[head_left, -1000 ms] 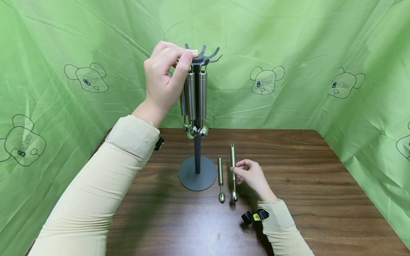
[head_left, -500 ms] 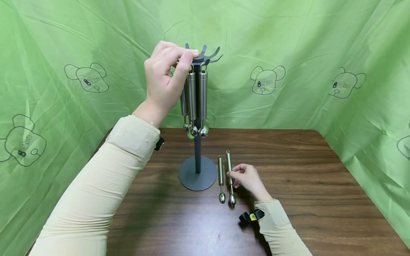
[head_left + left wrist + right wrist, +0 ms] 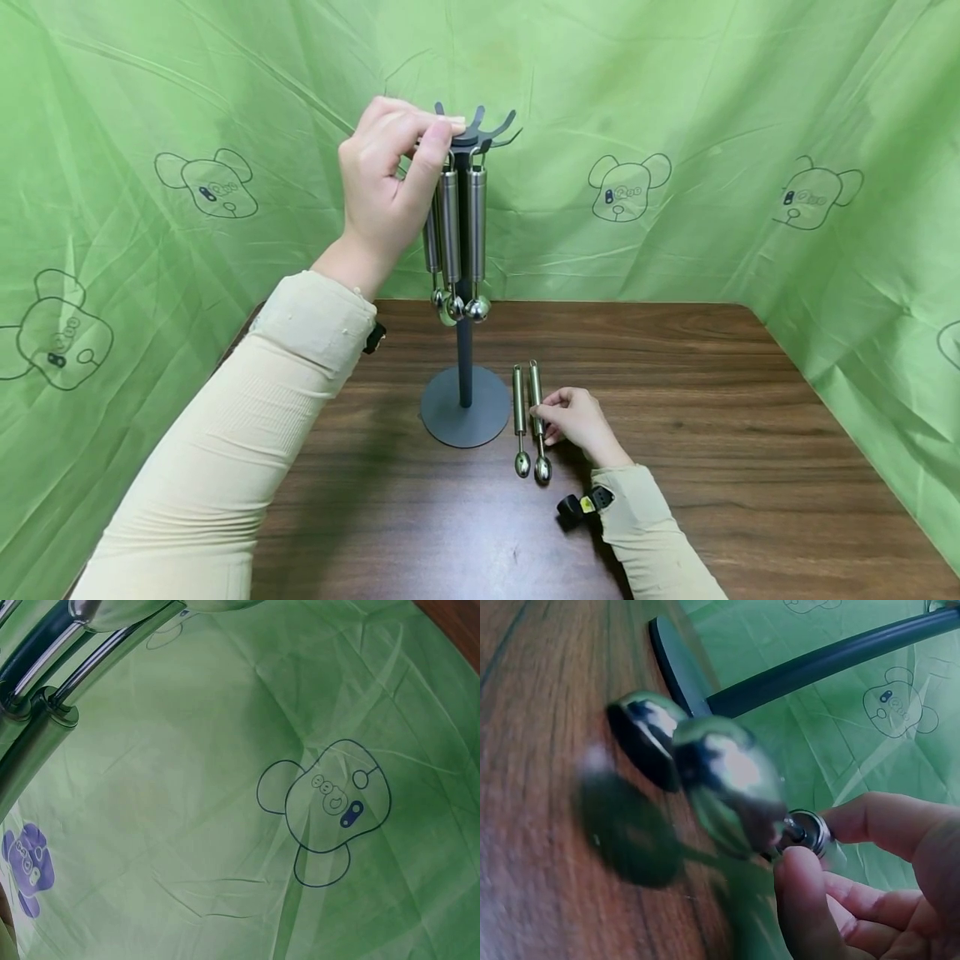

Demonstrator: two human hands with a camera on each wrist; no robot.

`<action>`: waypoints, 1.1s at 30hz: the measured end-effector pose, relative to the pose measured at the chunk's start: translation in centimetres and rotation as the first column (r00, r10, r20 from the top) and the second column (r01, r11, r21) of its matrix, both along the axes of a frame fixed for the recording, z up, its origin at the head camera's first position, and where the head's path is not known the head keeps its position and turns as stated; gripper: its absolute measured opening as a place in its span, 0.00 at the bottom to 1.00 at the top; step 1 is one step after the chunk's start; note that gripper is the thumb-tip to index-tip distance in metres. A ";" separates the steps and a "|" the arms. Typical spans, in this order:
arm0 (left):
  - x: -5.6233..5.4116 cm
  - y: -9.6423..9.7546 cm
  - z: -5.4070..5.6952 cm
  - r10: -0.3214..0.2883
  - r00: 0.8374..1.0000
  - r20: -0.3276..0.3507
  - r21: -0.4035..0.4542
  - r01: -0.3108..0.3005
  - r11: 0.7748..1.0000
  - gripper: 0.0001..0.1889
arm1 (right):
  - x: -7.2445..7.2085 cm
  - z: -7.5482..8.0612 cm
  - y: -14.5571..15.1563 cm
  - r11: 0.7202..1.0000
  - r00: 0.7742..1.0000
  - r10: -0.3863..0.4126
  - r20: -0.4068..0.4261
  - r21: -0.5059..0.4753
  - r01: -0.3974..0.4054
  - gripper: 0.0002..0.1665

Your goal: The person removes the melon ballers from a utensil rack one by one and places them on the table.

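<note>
Left grip [image 3: 392, 171] is high; right grip [image 3: 581, 421] pinches.

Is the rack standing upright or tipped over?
Upright. In the head view, the rack stands straight, its round base flat on the table.

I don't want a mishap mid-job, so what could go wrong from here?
The held scoop is close beside the loose scoop, so the right hand could knock it askew.
With the left hand up at its top, the stand might tip if pushed sideways.
The hung scoops dangle close together and could clink if jostled.
</note>
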State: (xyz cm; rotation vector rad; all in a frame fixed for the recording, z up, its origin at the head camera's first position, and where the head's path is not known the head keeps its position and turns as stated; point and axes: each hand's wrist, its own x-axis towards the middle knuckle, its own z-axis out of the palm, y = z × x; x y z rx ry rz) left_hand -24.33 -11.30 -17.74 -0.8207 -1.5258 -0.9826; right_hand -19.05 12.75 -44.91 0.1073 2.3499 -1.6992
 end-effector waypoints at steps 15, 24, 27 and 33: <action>0.0 0.0 0.1 -0.004 1.000 0.004 0.004 0.003 1.000 0.15 | -0.3 -0.6 -0.4 0.997 0.999 -0.039 0.021 0.073 0.037 0.12; 0.2 0.0 0.1 -0.006 1.000 0.012 0.004 0.006 1.000 0.14 | -0.3 -0.7 -0.7 0.977 0.999 -0.050 -0.016 0.208 0.052 0.11; 0.2 0.0 0.1 -0.003 1.000 0.015 0.005 0.003 1.000 0.14 | -0.3 -0.8 -0.8 0.974 0.998 -0.051 -0.023 0.222 0.054 0.11; 0.2 0.0 0.0 -0.004 1.000 0.017 0.007 0.004 1.000 0.14 | -0.3 -0.9 -0.8 0.972 0.998 -0.054 -0.030 0.228 0.060 0.12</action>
